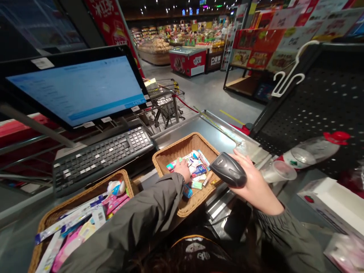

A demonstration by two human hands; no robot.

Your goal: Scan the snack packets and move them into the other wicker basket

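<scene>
My right hand [257, 185] is wrapped around a black handheld barcode scanner [229, 169], whose head points left over the right rim of a wicker basket [196, 138]. Inside that basket, my left hand [182, 169] reaches down with fingers curled among small colourful packages [198, 170]. What the left fingers hold, if anything, is hidden. Beside the hand lie a blue and white round toy-like item [195, 154] and a small green and white box [196, 185].
A second wicker basket [125, 175] at lower left holds long boxes and pink packets, partly behind my left sleeve. A monitor [76, 89] and keyboard [104, 155] stand left. To the right are a plastic cup [280, 171], a red-capped bottle [315, 151] and a white carton [335, 204].
</scene>
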